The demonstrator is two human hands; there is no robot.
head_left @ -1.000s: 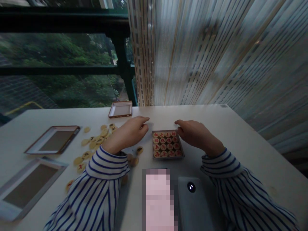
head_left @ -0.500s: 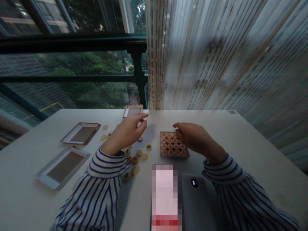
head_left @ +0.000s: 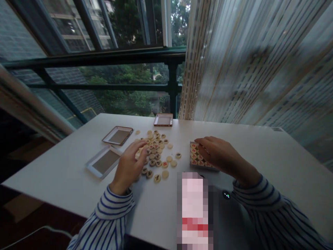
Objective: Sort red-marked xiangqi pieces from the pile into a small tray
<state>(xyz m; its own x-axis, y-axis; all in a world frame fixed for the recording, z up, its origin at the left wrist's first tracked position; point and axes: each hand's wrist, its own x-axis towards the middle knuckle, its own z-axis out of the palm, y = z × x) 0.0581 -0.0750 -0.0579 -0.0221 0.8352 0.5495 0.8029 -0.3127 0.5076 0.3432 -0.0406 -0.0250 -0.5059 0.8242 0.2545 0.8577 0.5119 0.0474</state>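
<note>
My left hand (head_left: 130, 162) is over the left side of a loose pile of round Chinese chess pieces (head_left: 153, 156), its thumb and fingers apart with nothing seen between them. Some pieces show black or red characters, others a plain face. On the right, a shallow box (head_left: 204, 167) holds rows of red-character pieces (head_left: 193, 156). Above that box arches my right hand (head_left: 220, 152), thumb and fingers apart, covering much of its far and right parts. Whether its fingertips touch the pieces is hard to see.
Three shallow trays or lids lie on the white table (head_left: 65, 177): a brown-rimmed one (head_left: 105, 139), a pale one (head_left: 90, 166) and another (head_left: 163, 125) at the far edge. A blurred-out item (head_left: 195, 198) and a dark grey device (head_left: 226, 222) lie in front.
My view has swung left, shifting the table rightward in the picture. My left hand has drawn back from beyond the pile to its left side. My right hand stays by the box, its fingers lower.
</note>
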